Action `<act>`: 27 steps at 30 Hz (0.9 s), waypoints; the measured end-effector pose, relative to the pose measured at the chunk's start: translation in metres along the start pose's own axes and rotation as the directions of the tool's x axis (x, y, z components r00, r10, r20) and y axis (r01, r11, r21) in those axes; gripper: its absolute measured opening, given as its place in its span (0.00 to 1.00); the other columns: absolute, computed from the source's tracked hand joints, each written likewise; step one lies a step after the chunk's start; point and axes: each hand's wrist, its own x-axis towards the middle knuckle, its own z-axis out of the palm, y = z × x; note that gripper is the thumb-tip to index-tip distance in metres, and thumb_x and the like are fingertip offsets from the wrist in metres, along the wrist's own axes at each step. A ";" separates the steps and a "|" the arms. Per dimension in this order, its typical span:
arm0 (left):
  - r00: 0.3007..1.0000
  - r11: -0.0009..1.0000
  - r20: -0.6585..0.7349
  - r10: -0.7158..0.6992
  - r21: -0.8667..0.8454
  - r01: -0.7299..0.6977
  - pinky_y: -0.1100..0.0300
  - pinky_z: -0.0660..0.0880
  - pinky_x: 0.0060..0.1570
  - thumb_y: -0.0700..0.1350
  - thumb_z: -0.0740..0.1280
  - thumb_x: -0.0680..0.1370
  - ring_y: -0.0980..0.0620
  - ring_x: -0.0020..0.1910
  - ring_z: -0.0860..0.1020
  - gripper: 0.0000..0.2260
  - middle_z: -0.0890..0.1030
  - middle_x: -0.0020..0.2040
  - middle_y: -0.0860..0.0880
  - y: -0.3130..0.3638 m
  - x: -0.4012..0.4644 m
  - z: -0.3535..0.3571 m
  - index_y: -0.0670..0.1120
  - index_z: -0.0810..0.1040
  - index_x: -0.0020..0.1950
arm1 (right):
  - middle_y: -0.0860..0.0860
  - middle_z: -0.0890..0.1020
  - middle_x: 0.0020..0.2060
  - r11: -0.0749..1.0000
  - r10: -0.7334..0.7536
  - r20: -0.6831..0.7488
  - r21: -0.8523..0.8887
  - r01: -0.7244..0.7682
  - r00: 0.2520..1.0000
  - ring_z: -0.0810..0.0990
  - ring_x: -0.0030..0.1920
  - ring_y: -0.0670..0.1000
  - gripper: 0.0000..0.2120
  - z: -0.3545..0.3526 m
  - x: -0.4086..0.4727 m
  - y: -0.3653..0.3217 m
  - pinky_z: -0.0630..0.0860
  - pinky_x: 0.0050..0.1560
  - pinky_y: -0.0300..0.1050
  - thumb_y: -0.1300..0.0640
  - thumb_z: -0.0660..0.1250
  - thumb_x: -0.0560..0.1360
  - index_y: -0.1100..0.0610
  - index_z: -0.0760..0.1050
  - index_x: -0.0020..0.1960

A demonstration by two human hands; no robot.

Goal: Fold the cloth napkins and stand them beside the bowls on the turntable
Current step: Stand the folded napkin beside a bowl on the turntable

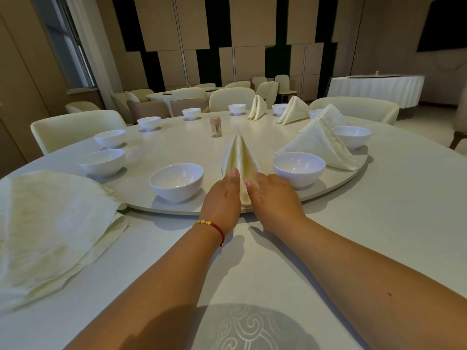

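Head view. My left hand (pixel 222 198) and my right hand (pixel 273 198) meet just below the centre of the frame, one on each side of a cream cloth napkin folded into an upright cone (pixel 240 160). The fingers of both hands are pressed together and laid flat against the base of this cone; one left fingertip and one right fingertip show against the fabric, and the remaining fingertips are hidden behind it. The cone stands on the near edge of the round, pale wooden turntable (pixel 336 188), between a white ceramic bowl at centre left (pixel 177 181) and a second white ceramic bowl at centre right (pixel 299 169). A red cord bracelet with gold beads (pixel 211 224) circles my left wrist.

Right of centre, a larger folded cream napkin (pixel 321 145) leans on the turntable, between the centre-right bowl and another white bowl (pixel 352 136). Further folded napkins (pixel 294 109) stand among bowls along the far rim, in the upper middle of the frame. More white bowls (pixel 102 161) follow the left rim. A small wooden toothpick holder (pixel 216 126) stands upright near the turntable's middle. At lower left, a heap of unfolded cream napkins (pixel 50 223) lies on the white tablecloth (pixel 379 236), its far corner touching the turntable's edge.
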 end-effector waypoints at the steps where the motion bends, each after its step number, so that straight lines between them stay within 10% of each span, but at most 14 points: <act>1: 1.000 1.000 -0.003 0.030 0.000 -0.030 0.61 0.66 0.56 0.61 0.44 0.81 0.53 0.57 0.74 0.27 0.78 0.61 0.49 0.000 -0.001 -0.001 0.49 0.74 0.66 | 0.55 0.78 0.49 1.000 -0.008 0.004 0.004 0.008 1.000 0.75 0.51 0.56 0.30 -0.001 -0.001 0.000 0.74 0.49 0.51 0.37 0.40 0.78 0.52 0.70 0.64; 4: 0.992 0.981 -0.019 0.128 0.153 -0.123 0.62 0.65 0.56 0.61 0.43 0.81 0.55 0.57 0.73 0.25 0.78 0.62 0.52 -0.002 -0.006 -0.012 0.55 0.71 0.69 | 0.55 0.78 0.53 1.000 -0.014 0.019 0.000 0.014 1.000 0.75 0.54 0.56 0.27 -0.007 -0.003 -0.001 0.75 0.51 0.51 0.39 0.42 0.80 0.50 0.68 0.68; 9: 0.999 0.679 0.041 0.035 0.732 -0.054 0.58 0.70 0.42 0.62 0.40 0.79 0.50 0.38 0.76 0.31 0.77 0.35 0.48 -0.016 -0.024 -0.044 0.47 0.76 0.37 | 0.53 0.78 0.56 0.999 -0.024 -0.004 -0.025 0.024 1.000 0.75 0.57 0.55 0.27 -0.024 -0.011 -0.007 0.75 0.51 0.49 0.38 0.42 0.79 0.50 0.66 0.69; 20: 0.979 0.508 0.204 0.010 0.842 -0.181 0.52 0.72 0.58 0.56 0.42 0.83 0.45 0.59 0.76 0.25 0.79 0.59 0.45 -0.004 -0.037 -0.029 0.49 0.73 0.66 | 0.51 0.81 0.51 0.989 -0.109 -0.118 0.091 0.120 0.987 0.78 0.50 0.52 0.36 -0.041 -0.024 -0.027 0.76 0.47 0.48 0.33 0.35 0.75 0.52 0.72 0.61; 27: 0.942 0.863 0.332 0.049 0.461 -0.207 0.59 0.70 0.55 0.56 0.47 0.83 0.54 0.54 0.76 0.21 0.81 0.58 0.53 -0.008 -0.040 -0.028 0.54 0.79 0.60 | 0.44 0.73 0.39 0.978 -0.161 -0.124 0.111 0.175 0.979 0.71 0.42 0.48 0.36 -0.039 -0.028 -0.027 0.61 0.34 0.42 0.32 0.35 0.72 0.52 0.73 0.54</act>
